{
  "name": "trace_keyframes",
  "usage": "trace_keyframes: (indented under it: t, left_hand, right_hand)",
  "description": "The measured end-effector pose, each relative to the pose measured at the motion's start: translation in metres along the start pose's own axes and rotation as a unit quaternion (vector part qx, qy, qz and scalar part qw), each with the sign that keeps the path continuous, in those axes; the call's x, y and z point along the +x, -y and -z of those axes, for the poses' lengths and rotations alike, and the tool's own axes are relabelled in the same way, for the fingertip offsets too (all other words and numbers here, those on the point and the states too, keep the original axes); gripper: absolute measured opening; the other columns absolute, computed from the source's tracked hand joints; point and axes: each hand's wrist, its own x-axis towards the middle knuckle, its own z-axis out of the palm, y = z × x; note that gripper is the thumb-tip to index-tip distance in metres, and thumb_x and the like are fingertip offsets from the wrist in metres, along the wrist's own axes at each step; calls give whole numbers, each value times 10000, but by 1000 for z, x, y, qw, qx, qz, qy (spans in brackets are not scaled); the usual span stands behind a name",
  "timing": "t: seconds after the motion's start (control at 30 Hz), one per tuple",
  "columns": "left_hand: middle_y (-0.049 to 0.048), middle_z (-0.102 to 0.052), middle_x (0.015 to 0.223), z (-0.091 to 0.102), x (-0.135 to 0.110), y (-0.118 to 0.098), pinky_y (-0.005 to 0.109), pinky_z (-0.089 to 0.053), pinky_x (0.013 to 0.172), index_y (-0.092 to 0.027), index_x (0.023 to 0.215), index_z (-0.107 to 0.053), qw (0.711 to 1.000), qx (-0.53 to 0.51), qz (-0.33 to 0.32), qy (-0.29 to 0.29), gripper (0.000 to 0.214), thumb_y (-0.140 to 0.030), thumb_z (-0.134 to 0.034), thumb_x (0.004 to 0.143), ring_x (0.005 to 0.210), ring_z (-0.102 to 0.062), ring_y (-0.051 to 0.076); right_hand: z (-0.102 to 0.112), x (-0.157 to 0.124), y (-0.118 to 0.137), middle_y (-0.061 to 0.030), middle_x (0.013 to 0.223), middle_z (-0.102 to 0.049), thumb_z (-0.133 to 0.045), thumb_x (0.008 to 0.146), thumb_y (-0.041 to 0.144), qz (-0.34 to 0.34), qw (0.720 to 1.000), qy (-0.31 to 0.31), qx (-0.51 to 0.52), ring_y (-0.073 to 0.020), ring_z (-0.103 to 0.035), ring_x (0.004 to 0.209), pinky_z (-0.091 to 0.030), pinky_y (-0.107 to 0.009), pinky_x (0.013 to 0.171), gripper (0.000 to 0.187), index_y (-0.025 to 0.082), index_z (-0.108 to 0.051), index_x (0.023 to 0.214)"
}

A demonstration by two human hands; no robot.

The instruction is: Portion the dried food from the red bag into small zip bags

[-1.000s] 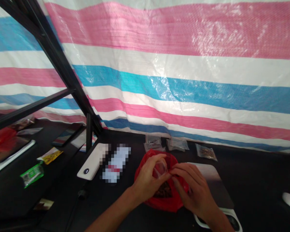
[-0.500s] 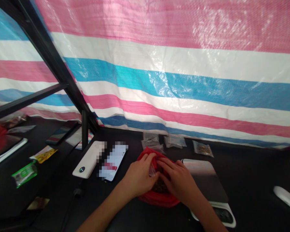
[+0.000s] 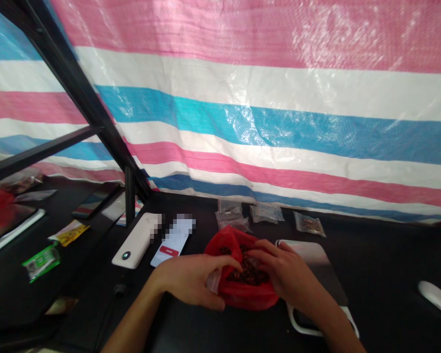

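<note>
A red plastic bag (image 3: 250, 300) stands with its mouth spread, full of small dark brown dried pieces (image 3: 248, 274) whose kind I cannot make out. At its left side my left hand (image 3: 191, 277) holds a small clear plastic bag (image 3: 213, 282) between thumb and fingers; one finger reaches over the red rim. From the right, my right hand (image 3: 279, 264) dips into the red bag, its fingers bent together at the pieces. Whatever lies between those fingertips is hidden. Partly under my right forearm is a flat digital scale (image 3: 325, 269).
Behind the red bag lie clear zip bags (image 3: 266, 214) and one filled bag (image 3: 309, 225). To the left are a white power bank (image 3: 137, 242), a phone (image 3: 174, 240) and snack packets (image 3: 41, 263). A black metal frame (image 3: 77, 93) rises at left; a white object (image 3: 436, 298) lies right.
My left hand has drawn left and down from the red bag's middle, bringing the clear bag to its side. My right hand has shifted slightly right. The red bag's mouth is wider, showing more pieces.
</note>
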Motion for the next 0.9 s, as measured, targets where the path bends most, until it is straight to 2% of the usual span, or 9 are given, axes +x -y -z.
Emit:
trace_keyframes:
  t: [0.03, 0.07, 0.23, 0.37, 0.5, 0.7, 0.8, 0.9]
  left_hand:
    - [26, -704, 1258, -2, 0, 1, 337, -524, 889, -337, 1406, -508, 999, 24, 9, 26, 739, -290, -774, 718, 1080, -694, 286]
    - [34, -700, 1274, -5, 1, 2, 349, -527, 885, -342, 1411, -491, 999, 41, 16, 28, 762, -249, -768, 707, 1102, -693, 304]
    - [45, -722, 1206, -21, 15, 4, 347, -526, 858, -325, 1336, -456, 998, 54, -5, -30, 582, -187, -635, 800, 1098, -707, 303]
    - [64, -716, 1067, -24, 19, 3, 326, -509, 757, -265, 1268, -419, 997, 56, 0, -51, 538, -136, -598, 778, 972, -715, 292]
    - [24, -664, 966, -20, 18, 1, 301, -466, 702, -258, 1155, -433, 997, -5, -22, -71, 441, -110, -585, 769, 852, -664, 227]
    - [-10, -597, 975, -12, 15, -4, 287, -452, 778, -258, 1118, -462, 988, -104, -65, -93, 394, -59, -542, 788, 872, -592, 166]
    - [-7, -548, 1052, -10, 14, -8, 275, -454, 841, -244, 1059, -458, 979, -126, -94, -129, 393, -47, -590, 745, 912, -552, 148]
    - [-4, -536, 1030, -10, 15, -9, 269, -458, 835, -239, 1128, -422, 962, -184, -103, -175, 428, -79, -622, 786, 911, -548, 144]
  right_hand:
    - [0, 0, 0, -50, 1312, -667, -477, 834, -42, 2, 1000, 11, 6, -205, -677, 995, -402, -376, 838, 530, 277, -681, 1205]
    - [-1, 1, 1, -46, 1300, -674, -485, 828, -45, 1, 1000, 18, 10, -210, -672, 1011, -396, -381, 848, 533, 278, -680, 1204]
    - [-5, 5, 5, -32, 1167, -724, -584, 867, 32, -14, 1000, 25, 0, -260, -637, 1039, -373, -440, 923, 411, 271, -685, 1186]
    - [-8, 8, 11, -38, 1092, -737, -628, 881, 93, -20, 1000, 23, 3, -270, -613, 1014, -390, -440, 918, 308, 257, -698, 1132]
    - [-13, 9, 19, -49, 1106, -738, -621, 862, 75, -15, 1000, 10, 15, -265, -602, 1013, -384, -445, 967, 351, 264, -698, 1148]
    - [-16, 8, 24, -50, 1047, -748, -605, 851, 90, -62, 993, -4, 96, -252, -624, 1010, -387, -450, 998, 319, 248, -712, 1106]
    - [-12, 7, 19, -49, 1053, -747, -594, 863, 118, -93, 985, -36, 141, -249, -632, 1002, -417, -433, 956, 329, 255, -704, 1141]
    - [-5, 4, 9, -47, 1073, -743, -590, 874, 165, -111, 973, -81, 183, -254, -633, 1010, -444, -429, 935, 308, 272, -699, 1141]
